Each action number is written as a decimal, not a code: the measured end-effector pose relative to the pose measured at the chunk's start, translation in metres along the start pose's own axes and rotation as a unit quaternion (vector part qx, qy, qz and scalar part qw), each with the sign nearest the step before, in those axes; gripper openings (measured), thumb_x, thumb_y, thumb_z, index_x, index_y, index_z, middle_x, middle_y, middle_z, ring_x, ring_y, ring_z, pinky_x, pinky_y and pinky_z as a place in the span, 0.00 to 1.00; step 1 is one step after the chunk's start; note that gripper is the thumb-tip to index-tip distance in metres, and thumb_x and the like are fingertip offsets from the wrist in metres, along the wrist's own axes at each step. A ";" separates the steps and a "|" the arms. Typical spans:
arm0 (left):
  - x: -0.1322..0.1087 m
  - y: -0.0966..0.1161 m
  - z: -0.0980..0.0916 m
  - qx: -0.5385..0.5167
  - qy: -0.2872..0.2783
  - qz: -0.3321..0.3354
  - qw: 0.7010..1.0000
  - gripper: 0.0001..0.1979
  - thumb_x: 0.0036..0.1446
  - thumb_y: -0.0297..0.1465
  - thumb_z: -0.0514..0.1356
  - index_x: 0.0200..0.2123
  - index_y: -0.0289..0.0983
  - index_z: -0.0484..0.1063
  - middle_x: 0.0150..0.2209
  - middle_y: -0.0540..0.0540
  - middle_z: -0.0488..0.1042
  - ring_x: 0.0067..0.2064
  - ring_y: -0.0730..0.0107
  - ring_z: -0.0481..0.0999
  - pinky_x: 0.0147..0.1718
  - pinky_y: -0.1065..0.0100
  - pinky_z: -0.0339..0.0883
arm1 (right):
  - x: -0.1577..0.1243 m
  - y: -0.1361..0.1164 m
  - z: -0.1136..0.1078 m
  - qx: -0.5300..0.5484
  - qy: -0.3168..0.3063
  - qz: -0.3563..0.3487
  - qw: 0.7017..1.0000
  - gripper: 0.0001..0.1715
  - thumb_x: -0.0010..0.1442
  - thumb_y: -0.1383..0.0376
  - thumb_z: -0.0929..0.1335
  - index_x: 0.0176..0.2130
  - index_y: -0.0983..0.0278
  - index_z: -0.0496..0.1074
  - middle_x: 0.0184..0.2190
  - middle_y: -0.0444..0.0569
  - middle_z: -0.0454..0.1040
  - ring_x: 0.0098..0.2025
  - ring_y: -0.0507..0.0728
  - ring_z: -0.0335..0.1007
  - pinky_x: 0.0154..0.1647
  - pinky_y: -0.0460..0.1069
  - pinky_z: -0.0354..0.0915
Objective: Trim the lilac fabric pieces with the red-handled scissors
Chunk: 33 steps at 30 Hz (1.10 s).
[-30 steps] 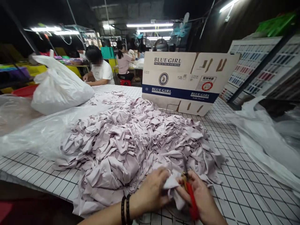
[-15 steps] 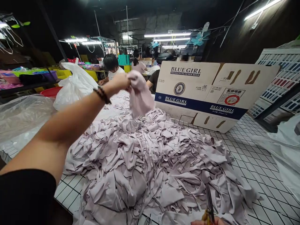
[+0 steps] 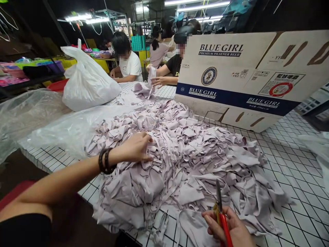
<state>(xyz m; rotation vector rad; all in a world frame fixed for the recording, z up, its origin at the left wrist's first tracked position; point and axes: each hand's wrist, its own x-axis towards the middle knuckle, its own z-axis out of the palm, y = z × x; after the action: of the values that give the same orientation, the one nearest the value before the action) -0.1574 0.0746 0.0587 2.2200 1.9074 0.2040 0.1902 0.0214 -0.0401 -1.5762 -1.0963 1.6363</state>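
Observation:
A large heap of pale lilac-grey fabric pieces (image 3: 185, 164), with thin strips among them, lies in front of me. My left hand (image 3: 138, 146) is over the left side of the heap, thumb and fingers apart at the cloth, and I see no piece held in it. Dark beads circle that wrist. At the lower right my right hand (image 3: 231, 226) is closed around scissors (image 3: 220, 212) with red and yellow handles. Their dark blades point up and away over the near fabric; the lower end of the handles is cut off by the frame.
A printed cardboard box (image 3: 231, 72) stands at the back right of the grid-patterned table (image 3: 295, 168). On the left are a full white plastic bag (image 3: 87, 82) and clear plastic sheeting (image 3: 59, 132). Across the table, co-workers sit; one person's hands (image 3: 160, 80) hold similar fabric.
My left hand has let go of the raised fabric piece and come down and nearer to the heap. My right hand with the scissors has risen further into view. The view has tilted down.

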 end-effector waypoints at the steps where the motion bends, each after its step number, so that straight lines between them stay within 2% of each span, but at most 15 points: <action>1: -0.022 0.003 0.013 0.008 0.062 -0.017 0.998 0.28 0.48 0.42 0.67 0.49 0.35 0.69 0.51 0.36 0.68 0.51 0.49 0.70 0.50 0.51 0.66 | -0.001 0.000 0.004 0.005 -0.009 -0.011 1.000 0.28 0.36 0.48 0.79 0.28 0.61 0.67 0.25 0.45 0.78 0.20 0.50 0.66 0.22 0.46 0.63; 3: -0.061 0.014 0.037 -0.014 0.166 -0.035 0.985 0.22 0.51 0.39 0.66 0.47 0.36 0.67 0.53 0.36 0.64 0.54 0.48 0.67 0.53 0.48 0.63 | -0.003 0.001 0.019 0.017 -0.041 -0.023 0.999 0.28 0.38 0.50 0.79 0.28 0.61 0.64 0.28 0.45 0.78 0.22 0.51 0.68 0.24 0.46 0.65; 4: -0.078 0.022 0.049 -0.044 0.185 -0.029 0.981 0.18 0.53 0.38 0.64 0.45 0.36 0.67 0.52 0.37 0.64 0.54 0.51 0.67 0.52 0.51 0.65 | -0.003 0.001 0.030 0.021 -0.060 -0.023 0.998 0.29 0.37 0.51 0.79 0.28 0.60 0.63 0.29 0.46 0.79 0.23 0.52 0.69 0.25 0.47 0.66; 5: -0.093 0.031 0.061 -0.079 0.179 -0.022 0.980 0.14 0.55 0.37 0.63 0.42 0.37 0.67 0.49 0.39 0.66 0.51 0.55 0.69 0.49 0.55 0.68 | -0.002 0.002 0.042 0.021 -0.078 -0.019 0.997 0.31 0.36 0.52 0.80 0.28 0.60 0.61 0.31 0.48 0.79 0.24 0.53 0.70 0.25 0.48 0.67; 7: -0.118 0.051 0.083 -0.122 0.102 -0.013 0.987 0.10 0.56 0.34 0.63 0.40 0.38 0.68 0.45 0.43 0.68 0.46 0.60 0.71 0.44 0.60 0.70 | 0.001 0.005 0.069 0.024 -0.090 -0.018 0.996 0.33 0.33 0.53 0.80 0.28 0.59 0.59 0.35 0.48 0.79 0.24 0.53 0.71 0.27 0.50 0.69; 10: -0.140 0.068 0.106 -0.079 0.005 -0.028 0.996 0.17 0.54 0.30 0.65 0.47 0.39 0.69 0.45 0.44 0.70 0.45 0.58 0.71 0.43 0.57 0.70 | 0.007 0.015 0.101 0.011 -0.090 -0.016 0.996 0.32 0.34 0.54 0.80 0.29 0.58 0.58 0.29 0.43 0.77 0.20 0.53 0.70 0.22 0.50 0.67; 13: -0.149 0.068 0.116 -0.012 -0.019 -0.022 0.999 0.18 0.55 0.26 0.63 0.50 0.41 0.71 0.43 0.44 0.72 0.46 0.55 0.70 0.43 0.55 0.68 | 0.011 0.024 0.103 -0.018 -0.065 -0.017 0.998 0.29 0.37 0.56 0.78 0.29 0.58 0.58 0.23 0.38 0.73 0.17 0.53 0.67 0.18 0.48 0.64; 16: -0.155 0.067 0.121 -0.026 0.026 0.009 0.999 0.11 0.60 0.28 0.59 0.47 0.42 0.74 0.42 0.44 0.74 0.45 0.57 0.70 0.44 0.56 0.66 | 0.008 0.028 0.078 -0.039 -0.022 -0.028 0.999 0.27 0.39 0.58 0.77 0.30 0.58 0.59 0.26 0.39 0.74 0.20 0.52 0.68 0.21 0.48 0.65; 19: -0.155 0.077 0.126 -0.058 0.052 0.033 0.996 0.10 0.63 0.32 0.57 0.46 0.40 0.73 0.41 0.43 0.75 0.44 0.58 0.71 0.44 0.56 0.65 | -0.004 0.027 0.049 -0.046 0.006 -0.032 0.998 0.27 0.40 0.57 0.77 0.31 0.58 0.59 0.28 0.41 0.76 0.21 0.52 0.69 0.21 0.48 0.65; 22: -0.142 0.092 0.129 -0.075 0.023 -0.010 0.997 0.14 0.63 0.33 0.56 0.51 0.38 0.69 0.44 0.41 0.74 0.44 0.58 0.73 0.42 0.59 0.67 | -0.017 0.028 0.036 -0.047 0.014 -0.025 0.998 0.29 0.39 0.56 0.78 0.31 0.58 0.58 0.24 0.40 0.74 0.19 0.52 0.67 0.19 0.48 0.64; 25: -0.116 0.104 0.134 -0.076 -0.021 -0.091 0.993 0.17 0.63 0.34 0.56 0.55 0.37 0.65 0.47 0.40 0.74 0.44 0.59 0.76 0.40 0.63 0.69 | -0.024 0.029 0.042 -0.046 0.011 -0.024 0.999 0.30 0.38 0.54 0.78 0.30 0.58 0.58 0.23 0.39 0.73 0.18 0.52 0.67 0.20 0.49 0.65; 27: -0.098 0.108 0.137 -0.075 -0.039 -0.114 0.990 0.15 0.63 0.35 0.56 0.51 0.36 0.68 0.44 0.41 0.76 0.42 0.58 0.78 0.37 0.64 0.69 | -0.022 0.027 0.050 -0.049 0.008 -0.032 0.998 0.30 0.39 0.53 0.78 0.30 0.58 0.58 0.24 0.40 0.73 0.19 0.52 0.67 0.22 0.50 0.67; 30: -0.080 0.109 0.139 -0.073 -0.034 -0.134 0.988 0.12 0.62 0.37 0.57 0.44 0.35 0.72 0.37 0.41 0.78 0.38 0.58 0.79 0.34 0.65 0.68 | -0.014 0.020 0.061 -0.072 0.015 -0.051 0.996 0.29 0.41 0.50 0.76 0.31 0.58 0.57 0.24 0.41 0.73 0.19 0.53 0.67 0.21 0.49 0.63; 33: -0.077 0.110 0.139 -0.079 -0.016 -0.141 0.987 0.11 0.63 0.37 0.56 0.39 0.38 0.74 0.35 0.44 0.77 0.36 0.61 0.79 0.32 0.67 0.67 | -0.003 0.009 0.069 -0.117 0.037 -0.079 0.989 0.28 0.43 0.49 0.74 0.31 0.58 0.58 0.23 0.40 0.70 0.22 0.54 0.67 0.22 0.48 0.59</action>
<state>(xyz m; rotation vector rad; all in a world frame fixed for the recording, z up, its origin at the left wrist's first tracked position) -0.0308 -0.0268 -0.0465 1.8185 2.0816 0.2602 0.1238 0.0049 -0.0500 -1.6347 -1.3764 1.3753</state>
